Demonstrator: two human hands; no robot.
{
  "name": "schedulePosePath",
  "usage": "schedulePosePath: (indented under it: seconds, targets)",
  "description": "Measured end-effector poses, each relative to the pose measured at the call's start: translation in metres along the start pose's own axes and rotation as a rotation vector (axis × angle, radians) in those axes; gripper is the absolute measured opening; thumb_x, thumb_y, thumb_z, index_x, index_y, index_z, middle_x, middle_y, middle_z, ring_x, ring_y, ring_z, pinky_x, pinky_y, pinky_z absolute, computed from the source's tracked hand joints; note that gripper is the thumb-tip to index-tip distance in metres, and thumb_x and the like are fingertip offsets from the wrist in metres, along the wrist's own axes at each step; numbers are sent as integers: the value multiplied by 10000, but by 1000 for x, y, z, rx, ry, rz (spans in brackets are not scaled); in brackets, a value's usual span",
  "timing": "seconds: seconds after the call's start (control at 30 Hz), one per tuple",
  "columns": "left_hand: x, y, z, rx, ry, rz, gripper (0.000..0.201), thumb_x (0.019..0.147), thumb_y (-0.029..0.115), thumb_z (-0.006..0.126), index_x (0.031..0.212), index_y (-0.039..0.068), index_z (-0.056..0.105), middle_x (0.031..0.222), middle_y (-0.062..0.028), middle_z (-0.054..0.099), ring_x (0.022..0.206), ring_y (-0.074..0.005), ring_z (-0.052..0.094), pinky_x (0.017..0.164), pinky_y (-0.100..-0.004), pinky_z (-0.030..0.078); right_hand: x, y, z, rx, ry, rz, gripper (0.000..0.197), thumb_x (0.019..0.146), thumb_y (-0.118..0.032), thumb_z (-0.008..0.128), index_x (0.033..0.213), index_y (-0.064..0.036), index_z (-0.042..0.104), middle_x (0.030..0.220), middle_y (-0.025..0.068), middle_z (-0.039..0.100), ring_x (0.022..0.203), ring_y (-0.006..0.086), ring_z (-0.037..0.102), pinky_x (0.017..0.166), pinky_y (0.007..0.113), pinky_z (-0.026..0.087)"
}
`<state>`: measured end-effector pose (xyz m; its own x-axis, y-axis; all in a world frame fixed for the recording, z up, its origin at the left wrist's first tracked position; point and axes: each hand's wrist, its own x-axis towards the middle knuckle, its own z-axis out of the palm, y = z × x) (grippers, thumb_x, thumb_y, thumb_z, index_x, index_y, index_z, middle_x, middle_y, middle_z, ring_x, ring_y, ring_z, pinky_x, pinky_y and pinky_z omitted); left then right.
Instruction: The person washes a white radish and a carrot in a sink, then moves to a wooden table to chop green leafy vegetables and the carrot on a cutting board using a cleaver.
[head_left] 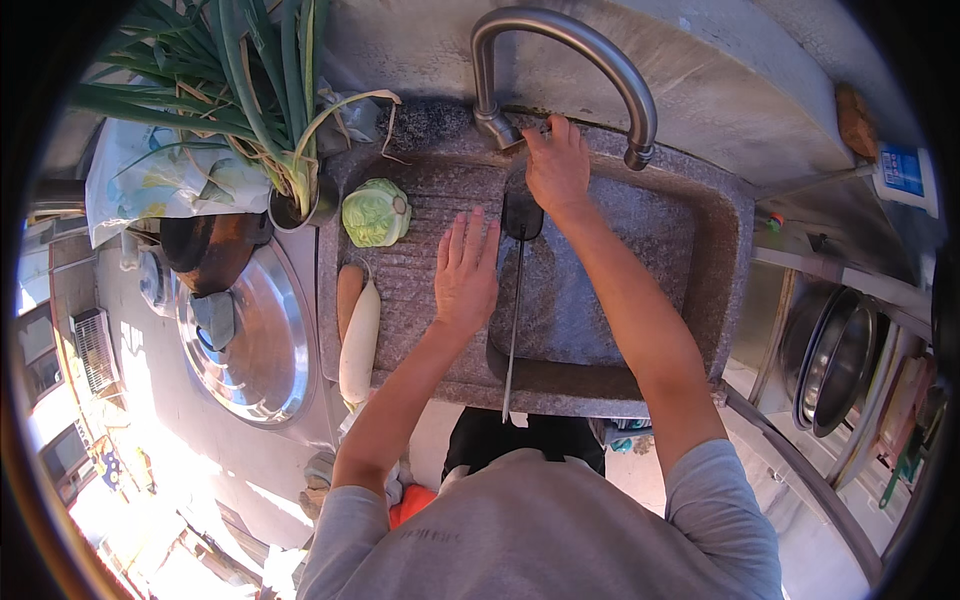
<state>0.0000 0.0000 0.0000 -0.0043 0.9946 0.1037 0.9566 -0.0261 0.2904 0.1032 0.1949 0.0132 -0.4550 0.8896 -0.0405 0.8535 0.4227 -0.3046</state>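
Observation:
My left hand lies flat with fingers stretched on the ribbed drainboard of a stone sink. My right hand is at the base of the curved metal faucet, its fingers bent around the handle, which they mostly hide. Below it, a long thin utensil with a dark broad end lies along the border between drainboard and basin. Left of my left hand are a round green cabbage, a white radish and a carrot.
Green onions stand in a pot beside a plastic bag at the far left. A large metal lid lies left of the sink. Pans hang in a rack on the right, below a white-and-blue container.

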Motion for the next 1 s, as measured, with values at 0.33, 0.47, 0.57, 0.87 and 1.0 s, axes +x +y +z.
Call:
schedulePosePath:
  seconds: [0.33,0.47,0.57,0.87,1.0]
  targets:
    - [75,63,-11,-63,1,219,817,711,95,684,1456,-3,361,1571,-141,256,1444,-341,250,1170,-457,236,-65,97,14,1415,26,538,285,987,-95,485,1253,-47,578,1238,112,627,1150,207,594,976,335,471]
    - [101,83,-9,-61,-2,301,834,702,106,690,1456,-19,357,1574,-141,255,1447,-333,249,1181,-443,211,-104,118,15,1570,150,710,244,999,-135,499,1187,-27,611,1132,87,678,1053,170,634,931,309,487]
    - [113,92,-4,-66,24,327,827,698,114,696,1446,-24,371,1558,-148,287,1444,-336,254,1181,-445,206,-119,118,10,1598,191,763,239,998,-144,509,1172,-29,625,1114,83,685,1030,163,644,909,303,498]
    - [122,109,-9,-121,28,368,709,730,47,642,1401,-49,434,1532,-143,340,1426,-341,287,1167,-452,233,-147,126,4,1598,182,862,287,1002,-198,521,1225,-31,588,1222,118,651,1147,215,612,1008,343,455]
    - [120,113,-6,-120,45,380,699,744,32,620,1411,-44,424,1536,-135,337,1421,-337,298,1160,-453,244,-150,130,1,1593,177,871,320,1006,-239,517,1245,-35,582,1232,121,647,1159,219,604,1012,342,450]
